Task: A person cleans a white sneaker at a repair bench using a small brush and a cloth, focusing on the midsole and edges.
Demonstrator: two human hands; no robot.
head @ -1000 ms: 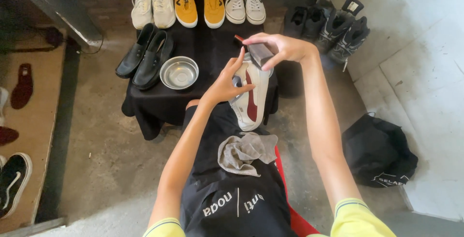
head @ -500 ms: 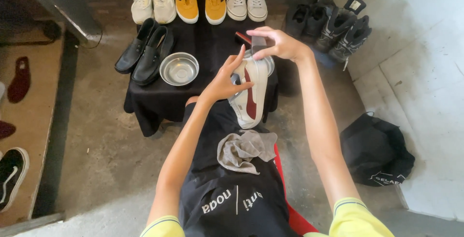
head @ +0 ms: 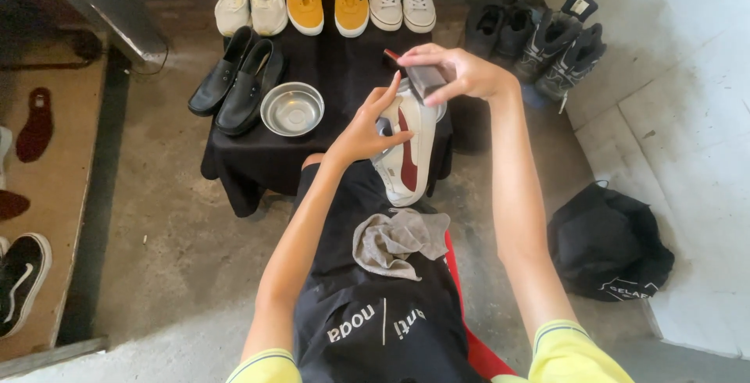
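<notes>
At frame centre, the person's left hand (head: 363, 129) steadies a white leather sneaker with a dark red stripe (head: 408, 148) against the lap, sole away. The right hand (head: 461, 70) pinches a small grey brush block (head: 426, 80) at its toe. A crumpled grey cloth (head: 394, 242) waits on the black apron (head: 375, 313) below.

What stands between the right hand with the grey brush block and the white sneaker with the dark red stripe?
Nothing visible does. The right hand holds the grey brush block directly at the white sneaker with the dark red stripe, which the left hand steadies from the side.
</notes>
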